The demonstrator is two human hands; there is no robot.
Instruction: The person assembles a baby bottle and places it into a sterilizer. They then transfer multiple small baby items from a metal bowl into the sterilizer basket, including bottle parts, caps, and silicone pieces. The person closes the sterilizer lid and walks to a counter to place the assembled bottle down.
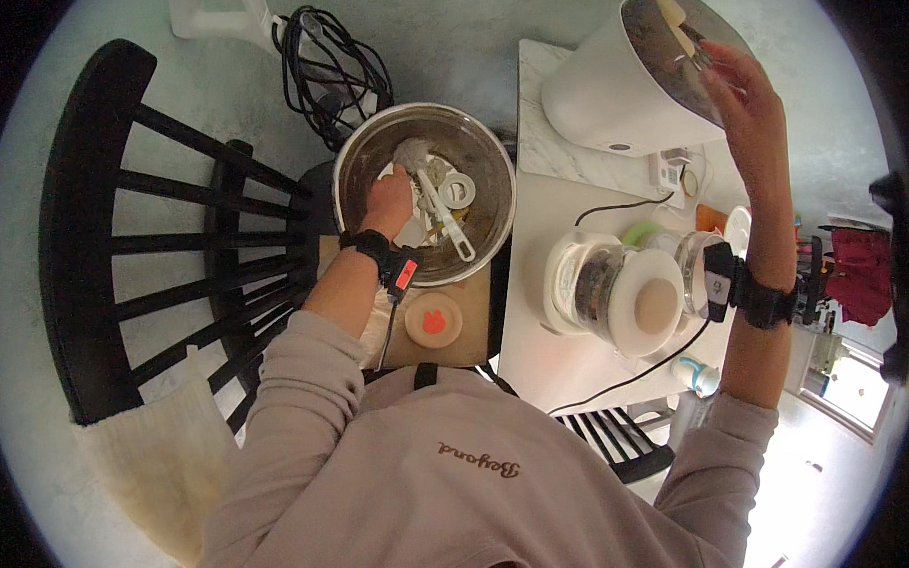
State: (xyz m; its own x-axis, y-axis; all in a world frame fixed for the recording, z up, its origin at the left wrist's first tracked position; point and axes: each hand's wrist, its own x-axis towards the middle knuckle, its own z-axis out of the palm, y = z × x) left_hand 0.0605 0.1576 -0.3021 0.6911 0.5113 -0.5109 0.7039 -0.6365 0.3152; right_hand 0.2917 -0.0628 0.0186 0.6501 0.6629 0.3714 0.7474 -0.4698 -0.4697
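My left hand (392, 203) reaches into a round stainless-steel basin (501, 230), its fingers among several white and clear pieces; whether it grips one is hidden. Beside it lie a white plastic handled utensil (444, 215), a white ring-shaped piece (457, 191) and a greyish mesh-like clump (414, 152). At the mouth of a large white container (594, 102), at upper right, my right hand (736, 75) holds metal cutlery (693, 59). A pale yellow utensil (672, 13) extends up from near its fingers; whether the hand also holds it is unclear.
A glass kettle (609, 293) with a white lid stands on the pale table (537, 281), near a power strip (667, 170) and glass jars. Below the basin is a round, light-coloured disc (433, 321). Black chairs (96, 244) and a coiled black cable (334, 63) are at left.
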